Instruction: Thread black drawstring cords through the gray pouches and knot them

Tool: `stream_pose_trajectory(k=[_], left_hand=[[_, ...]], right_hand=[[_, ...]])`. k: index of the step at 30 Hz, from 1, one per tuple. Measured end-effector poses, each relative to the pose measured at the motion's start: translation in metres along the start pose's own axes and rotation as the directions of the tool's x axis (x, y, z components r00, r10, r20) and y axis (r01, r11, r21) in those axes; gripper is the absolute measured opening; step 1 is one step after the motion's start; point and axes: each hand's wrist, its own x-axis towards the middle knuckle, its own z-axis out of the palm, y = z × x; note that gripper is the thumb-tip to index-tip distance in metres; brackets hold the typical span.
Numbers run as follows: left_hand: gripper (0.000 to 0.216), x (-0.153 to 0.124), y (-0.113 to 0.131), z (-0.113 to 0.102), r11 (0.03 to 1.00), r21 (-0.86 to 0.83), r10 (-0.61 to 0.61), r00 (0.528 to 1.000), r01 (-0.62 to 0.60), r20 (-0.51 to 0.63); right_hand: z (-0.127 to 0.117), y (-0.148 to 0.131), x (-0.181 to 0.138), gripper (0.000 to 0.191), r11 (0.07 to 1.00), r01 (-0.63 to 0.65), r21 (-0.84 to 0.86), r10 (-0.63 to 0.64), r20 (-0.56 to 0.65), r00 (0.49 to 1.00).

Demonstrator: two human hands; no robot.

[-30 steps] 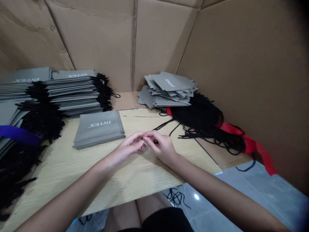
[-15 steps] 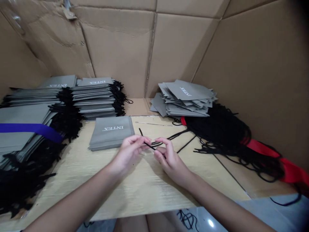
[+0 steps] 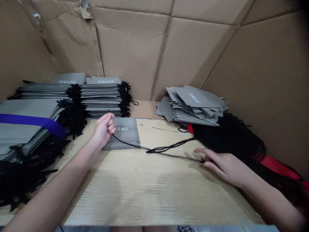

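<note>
My left hand (image 3: 105, 127) is closed in a fist around a black cord (image 3: 125, 141), above a small stack of grey INTEX pouches (image 3: 124, 132). The cord runs rightward, past some looped black cords (image 3: 166, 146), to my right hand (image 3: 217, 162). There the cord's other end lies between my right thumb and the curled fingers, with the index finger stretched out. Those looped cords lead back to a thick bundle of black cords (image 3: 229, 133) tied with red ribbon.
Neat stacks of grey pouches with black cords (image 3: 101, 96) stand at the back left. A purple strap (image 3: 36, 120) crosses another stack. Loose grey pouches (image 3: 198, 100) are piled at the back right. A thin metal rod (image 3: 159, 128) lies on the table. Cardboard walls (image 3: 130, 48) enclose the surface.
My hands have moved apart, the left to the left and the right to the right, stretching the cord between them. The view has shifted slightly.
</note>
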Motion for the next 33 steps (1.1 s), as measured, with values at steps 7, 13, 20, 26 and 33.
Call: stream_pose_trajectory(k=[7,13,20,26,33], left_hand=[[0.027,-0.013,-0.033,0.013,0.947,0.310,-0.135,0.980,0.083,0.149],[0.026,-0.019,-0.038,0.021,0.856,0.517,-0.124,0.974,0.007,0.192],[0.016,-0.017,-0.037,0.027,0.794,0.602,-0.068,0.972,-0.083,0.225],[0.014,-0.019,-0.041,0.026,0.774,0.613,-0.014,0.963,-0.159,0.267],[0.017,-0.025,-0.039,0.027,0.688,0.683,0.075,0.960,-0.246,0.270]], right_hand=[[0.016,-0.070,0.134,0.028,0.997,-0.017,-0.082,0.000,-0.194,0.981],[0.051,-0.099,0.217,0.024,0.978,-0.075,-0.197,0.027,-0.235,0.972],[0.055,-0.110,0.203,0.018,0.980,-0.031,-0.195,-0.030,-0.301,0.953],[0.051,-0.126,0.170,0.025,0.982,0.147,-0.120,-0.187,-0.476,0.859],[0.058,-0.129,0.168,0.028,0.962,0.271,-0.024,-0.223,-0.639,0.736]])
